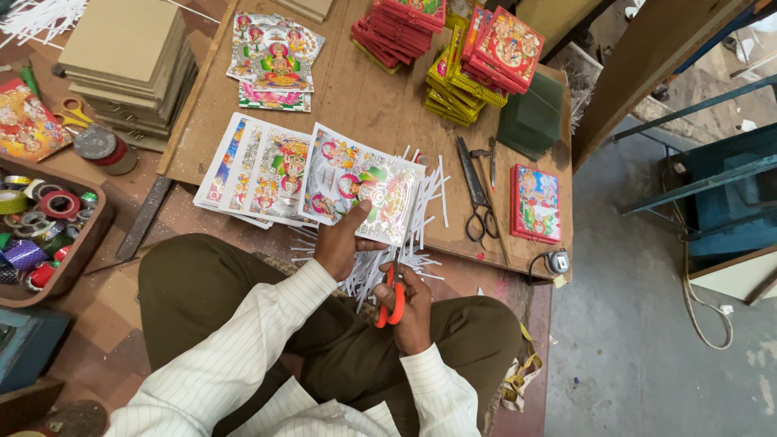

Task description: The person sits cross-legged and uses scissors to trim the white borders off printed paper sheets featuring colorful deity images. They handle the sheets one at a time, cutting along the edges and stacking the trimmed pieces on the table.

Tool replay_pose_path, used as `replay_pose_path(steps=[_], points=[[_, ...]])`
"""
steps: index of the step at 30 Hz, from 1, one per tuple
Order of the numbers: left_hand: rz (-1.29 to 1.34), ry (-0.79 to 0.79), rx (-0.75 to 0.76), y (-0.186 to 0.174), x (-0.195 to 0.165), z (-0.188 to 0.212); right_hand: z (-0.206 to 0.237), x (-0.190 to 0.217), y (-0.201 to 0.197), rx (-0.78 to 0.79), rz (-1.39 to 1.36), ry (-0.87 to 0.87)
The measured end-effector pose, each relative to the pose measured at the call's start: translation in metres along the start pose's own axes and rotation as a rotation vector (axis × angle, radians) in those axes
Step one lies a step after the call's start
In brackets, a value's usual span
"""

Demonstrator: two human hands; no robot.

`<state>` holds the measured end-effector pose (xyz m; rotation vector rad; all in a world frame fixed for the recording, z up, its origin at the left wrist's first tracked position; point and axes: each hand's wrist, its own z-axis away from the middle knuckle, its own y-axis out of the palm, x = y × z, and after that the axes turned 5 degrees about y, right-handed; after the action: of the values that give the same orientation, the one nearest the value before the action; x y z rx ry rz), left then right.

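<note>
My left hand (340, 243) holds a colourful printed sheet (364, 182) by its lower edge, thumb on top. My right hand (414, 307) grips orange-handled scissors (390, 299), their blades hidden under the sheet's lower edge. Thin white paper strips (380, 267) lie scattered beneath the sheet and over my lap. A stack of similar printed sheets (255, 170) rests just left of the held one on the wooden board (364, 105).
Black shears (476, 194) and a red framed picture (535, 202) lie to the right. Stacks of red and yellow frames (477, 65) stand at the back. Cardboard stack (129, 65) and a tray of tape rolls (40, 226) sit left.
</note>
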<state>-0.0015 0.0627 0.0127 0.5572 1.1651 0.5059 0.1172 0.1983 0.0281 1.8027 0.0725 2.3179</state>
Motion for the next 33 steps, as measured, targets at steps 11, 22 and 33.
replay_pose_path(steps=[11,22,33], points=[[0.009,-0.022,0.012,-0.001,0.003,0.0,-0.002,-0.007,0.004,-0.095,0.009,0.072],[-0.039,0.029,0.036,0.003,-0.002,0.005,-0.001,-0.01,0.003,-0.065,-0.037,0.032],[-0.009,0.002,0.099,0.007,-0.006,0.019,-0.009,0.003,0.006,-0.084,-0.033,-0.041]])
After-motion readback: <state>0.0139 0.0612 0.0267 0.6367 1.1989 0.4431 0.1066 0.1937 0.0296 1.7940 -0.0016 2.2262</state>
